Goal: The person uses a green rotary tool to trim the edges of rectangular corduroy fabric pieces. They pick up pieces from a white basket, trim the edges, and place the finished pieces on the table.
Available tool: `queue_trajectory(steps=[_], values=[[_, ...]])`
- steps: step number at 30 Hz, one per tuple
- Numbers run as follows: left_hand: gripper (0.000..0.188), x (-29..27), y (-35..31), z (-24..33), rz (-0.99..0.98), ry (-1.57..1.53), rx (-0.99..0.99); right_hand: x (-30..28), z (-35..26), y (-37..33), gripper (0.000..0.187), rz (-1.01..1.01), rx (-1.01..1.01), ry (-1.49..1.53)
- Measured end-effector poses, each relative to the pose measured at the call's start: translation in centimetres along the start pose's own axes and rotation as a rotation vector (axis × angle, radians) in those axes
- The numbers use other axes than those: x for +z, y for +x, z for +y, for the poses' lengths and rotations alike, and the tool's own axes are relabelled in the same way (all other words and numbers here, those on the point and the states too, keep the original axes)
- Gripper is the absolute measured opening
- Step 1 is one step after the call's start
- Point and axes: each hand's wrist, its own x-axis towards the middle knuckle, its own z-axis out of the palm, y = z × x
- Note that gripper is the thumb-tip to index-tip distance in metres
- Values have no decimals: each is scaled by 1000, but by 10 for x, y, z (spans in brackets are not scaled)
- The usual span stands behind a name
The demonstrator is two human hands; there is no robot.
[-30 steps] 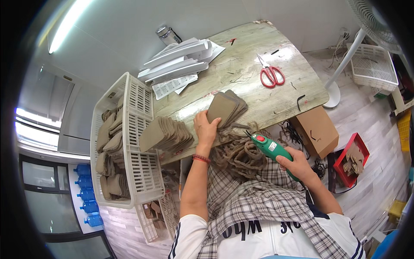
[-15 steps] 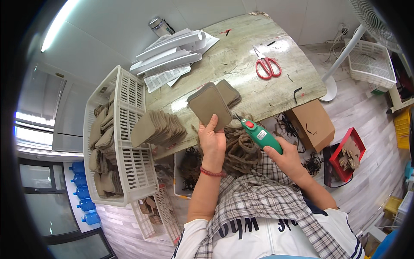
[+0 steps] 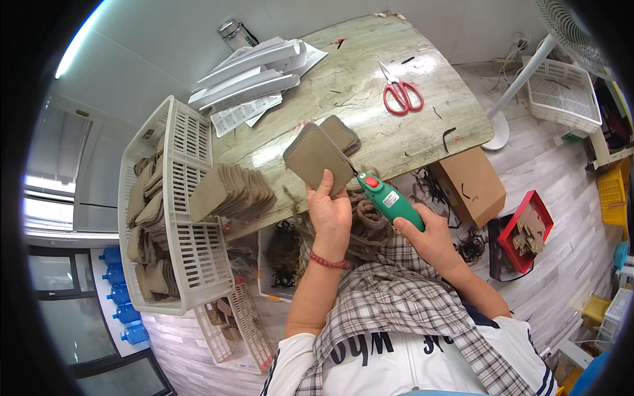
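A square tan fabric pad (image 3: 317,157) with rounded corners is pinched in my left hand (image 3: 329,214), thumb on its face and fingers behind it. My right hand (image 3: 428,236) is wrapped round a green electric trimmer (image 3: 392,201) with a red button. The trimmer's narrow dark tip is at the pad's right edge; whether they touch I cannot tell. Just behind the held pad, a small stack of similar pads (image 3: 341,133) lies on the worktable (image 3: 370,86). To the left, a row of leaning pads (image 3: 231,191) stands at the table's near edge. Brown fabric strips (image 3: 371,224) are heaped on my lap.
A white plastic crate (image 3: 191,198) full of pads is at the left. Red-handled scissors (image 3: 402,98) and papers (image 3: 254,76) lie on the table. A cardboard box (image 3: 470,188), a red tray (image 3: 531,231) of small pieces and a standing fan (image 3: 505,129) are at the right.
The trimmer's tip has come closer along the held pad's right edge. The whole view has shifted slightly; the pad stays in my left hand.
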Motion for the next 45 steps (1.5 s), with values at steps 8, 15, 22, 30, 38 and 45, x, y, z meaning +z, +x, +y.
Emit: queue_trajectory(steps=[8, 15, 22, 30, 38, 45], values=[[40, -10, -3, -8, -72, 37, -34, -2, -6, 3, 35, 20, -13, -8], [40, -11, -11, -16, -92, 78, -63, -3, -5, 6, 35, 37, -11, 29], [43, -14, -19, -23, -108, 106, -139, -5, 0, 10, 35, 58, -20, 56], [42, -18, -29, -25, -122, 164, -203, -10, -4, 12, 35, 66, 8, 91], [43, -31, -29, -3, -202, 311, -216, -26, -2, 12, 34, -22, 19, 116], [48, -38, -11, 48, -328, 586, -316, -47, 4, 5, 37, -122, 14, -37]])
